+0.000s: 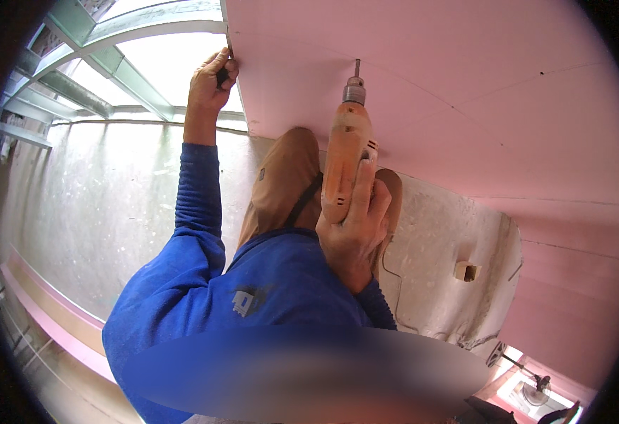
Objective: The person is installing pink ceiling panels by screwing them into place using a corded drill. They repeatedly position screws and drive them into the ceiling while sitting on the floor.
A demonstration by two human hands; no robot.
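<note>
My right hand (355, 230) is wrapped round the rear of an orange, dust-marked power drill (345, 152). The drill's metal chuck (354, 92) and short bit point away from me, over a large pink wallboard (436, 78); whether the tip touches the surface I cannot tell. At the board's left edge my left hand (212, 79) is closed, fingertips pinched against that edge. Something small and dark shows in its grip, too hidden to name.
Pale metal framing (118, 67) crosses the upper left, beside the board. Thin pencil-like lines and small dark dots mark the pink face. Below lie a stained grey floor (132, 191), a small open box (467, 271), a thin cable (398, 290) and a fan (535, 389).
</note>
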